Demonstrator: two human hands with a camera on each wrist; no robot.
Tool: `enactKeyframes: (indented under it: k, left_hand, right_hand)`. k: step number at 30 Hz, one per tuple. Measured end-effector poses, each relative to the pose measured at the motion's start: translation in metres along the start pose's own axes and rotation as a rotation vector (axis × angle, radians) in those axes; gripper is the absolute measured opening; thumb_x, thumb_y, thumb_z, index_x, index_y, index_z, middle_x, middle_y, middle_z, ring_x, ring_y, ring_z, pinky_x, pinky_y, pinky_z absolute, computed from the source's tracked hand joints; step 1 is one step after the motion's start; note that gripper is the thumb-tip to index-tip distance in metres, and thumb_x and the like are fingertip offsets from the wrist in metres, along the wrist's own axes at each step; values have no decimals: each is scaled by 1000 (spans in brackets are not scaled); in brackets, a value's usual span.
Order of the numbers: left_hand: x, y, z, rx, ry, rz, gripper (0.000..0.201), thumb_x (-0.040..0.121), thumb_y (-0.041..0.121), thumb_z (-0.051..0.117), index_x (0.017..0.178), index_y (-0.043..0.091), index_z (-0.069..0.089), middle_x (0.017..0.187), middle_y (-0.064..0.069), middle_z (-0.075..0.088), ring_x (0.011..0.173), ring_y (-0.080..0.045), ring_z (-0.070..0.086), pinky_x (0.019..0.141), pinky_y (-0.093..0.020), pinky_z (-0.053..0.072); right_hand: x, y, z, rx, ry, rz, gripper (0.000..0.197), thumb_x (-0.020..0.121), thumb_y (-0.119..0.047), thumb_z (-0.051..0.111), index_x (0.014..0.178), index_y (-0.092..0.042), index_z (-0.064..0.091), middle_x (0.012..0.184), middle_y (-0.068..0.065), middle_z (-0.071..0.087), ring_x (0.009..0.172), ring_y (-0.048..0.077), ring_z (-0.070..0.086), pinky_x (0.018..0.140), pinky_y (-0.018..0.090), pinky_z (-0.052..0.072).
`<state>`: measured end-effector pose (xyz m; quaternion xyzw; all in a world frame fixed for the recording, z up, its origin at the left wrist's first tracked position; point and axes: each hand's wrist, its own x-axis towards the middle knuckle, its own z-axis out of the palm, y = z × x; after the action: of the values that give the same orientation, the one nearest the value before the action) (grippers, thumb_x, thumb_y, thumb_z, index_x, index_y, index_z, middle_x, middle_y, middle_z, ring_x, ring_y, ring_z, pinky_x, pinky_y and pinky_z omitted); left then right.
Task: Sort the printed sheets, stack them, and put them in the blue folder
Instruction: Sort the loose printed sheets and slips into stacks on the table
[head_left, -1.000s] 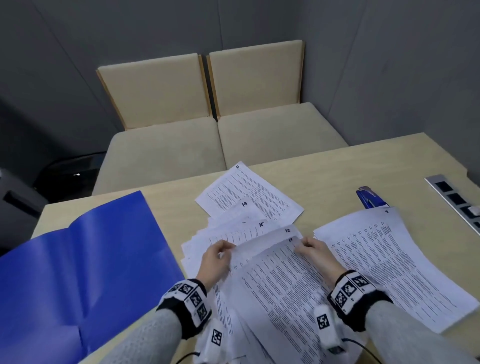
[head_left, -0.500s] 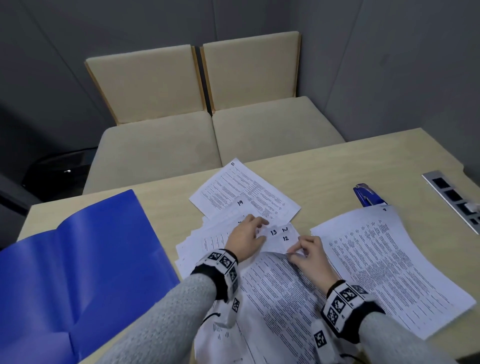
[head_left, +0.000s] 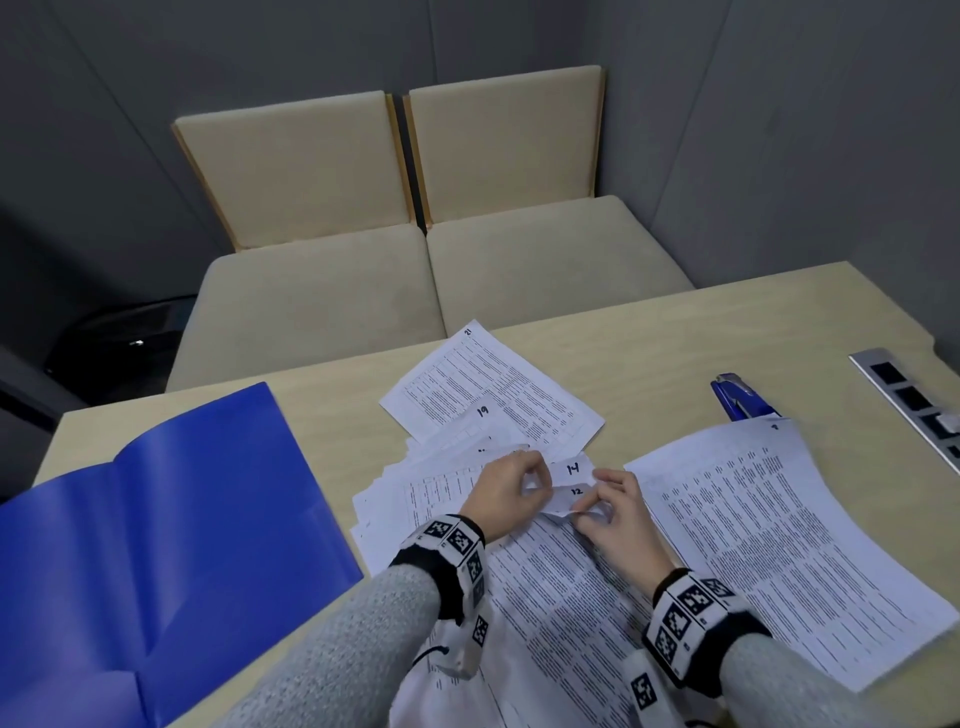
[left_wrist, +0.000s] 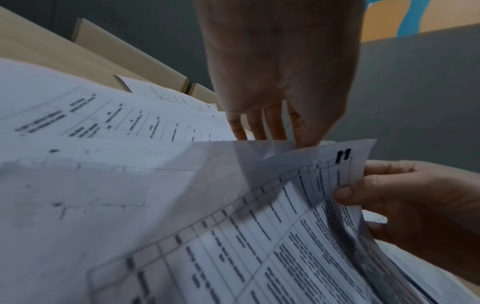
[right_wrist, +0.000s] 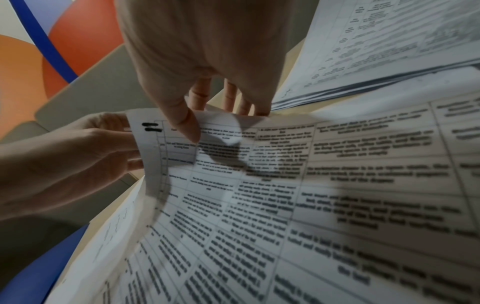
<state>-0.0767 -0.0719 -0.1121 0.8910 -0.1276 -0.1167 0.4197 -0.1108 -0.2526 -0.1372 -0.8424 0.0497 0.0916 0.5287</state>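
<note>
Printed sheets (head_left: 550, 587) fan mid-worktop; both hands, left (head_left: 506, 499) and right (head_left: 621, 514), pinch lifted top corners (numbered 11, 12), wrists angled inward, knuckles up.

Solid blue folder (head_left: 156, 519) on the pale wood worktop (head_left: 675, 338); white sheets (head_left: 779, 545) beside it carry black gridded print; checkered black-and-white wristbands (head_left: 457, 545); beige chairs (head_left: 311, 218).

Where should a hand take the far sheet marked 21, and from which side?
Take the sheet marked 21 at its far corner, coming from the chairs' side. That corner lies bare on the table; the near edge is tucked under the sheet marked 19, so a grip there would probably disturb the fan.
</note>
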Motion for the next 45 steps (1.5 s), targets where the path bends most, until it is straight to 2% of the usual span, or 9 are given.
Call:
enactKeyframes:
  k: [9, 13, 17, 21, 27, 32, 35, 40, 45]
  left_hand:
    - [-20, 3, -1, -130, 142, -34, 15, 85, 33, 63, 82, 19, 58, 85, 5, 59, 77, -8, 55, 71, -22, 45]
    - [-14, -21, -21, -122, 320, -172, 9, 96, 21, 46, 95, 19, 55, 95, 3, 61, 80, -18, 60, 74, -36, 51]
    - [-8, -51, -39, 260, 141, -196, 31, 87, 13, 51, 118, 19, 54, 113, -2, 52, 102, -21, 47, 87, -36, 44]
    - [-7, -55, -46, 366, 116, -114, 30, 83, 18, 57, 112, 19, 58, 104, -2, 55, 97, -22, 45, 85, -38, 42]
    - [-11, -49, -49, 415, 226, 35, 11, 79, 21, 70, 88, 17, 66, 92, -4, 54, 85, -24, 48, 72, -34, 40]
    - [-27, -48, -52, 431, 279, 180, 20, 91, 28, 56, 79, 12, 58, 84, -3, 55, 73, -20, 47, 64, -31, 40]
    - [-37, -40, -52, 199, 175, 97, 20, 96, 26, 52, 83, 11, 55, 77, 1, 59, 67, -13, 50, 62, -23, 38]
    - [-48, -29, -51, -6, 36, -29, 29, 91, 40, 58, 72, 19, 59, 68, 4, 62, 63, -8, 53, 62, -22, 41]
    - [-30, -48, -68, 17, 174, -331, 16, 96, 24, 48, 101, 13, 60, 103, -3, 59, 76, -16, 63, 71, -34, 53]
  right_hand:
    - [-10, -13, 1, -24, 35, -35, 24, 76, 7, 63, 72, -17, 63, 89, -3, 67, 86, 0, 60, 69, 6, 40]
    - [-13, -18, -1, -12, -10, -21, 18, 81, 5, 59, 77, -12, 62, 86, -5, 66, 69, -10, 56, 59, 6, 39]
    - [-13, -24, -4, 12, -42, -19, 26, 85, -4, 61, 98, -21, 46, 82, -3, 55, 61, -3, 43, 54, 10, 38]
    - [-12, -22, -2, 110, -47, 28, 56, 83, -4, 61, 121, -38, 36, 85, 15, 62, 64, 24, 54, 58, 25, 43]
    - [-7, -23, 3, 2, -112, -24, 8, 84, -5, 65, 80, -11, 61, 68, -6, 58, 60, -2, 50, 57, 13, 36]
    - [-6, -27, 13, 56, -146, -43, 16, 80, -8, 71, 76, -19, 60, 104, 3, 52, 99, 1, 53, 82, 8, 35]
    - [-5, -32, 19, 114, -175, -63, 17, 77, -14, 75, 72, -23, 61, 123, -7, 50, 118, 1, 46, 95, 23, 34]
    - [-9, -40, 27, 173, -182, -46, 19, 79, -12, 74, 71, -17, 58, 87, -6, 69, 70, 7, 61, 62, 23, 46]
    - [-15, -35, 23, 178, -202, -22, 15, 76, -11, 77, 71, -13, 62, 82, 1, 71, 76, 4, 65, 67, 16, 45]
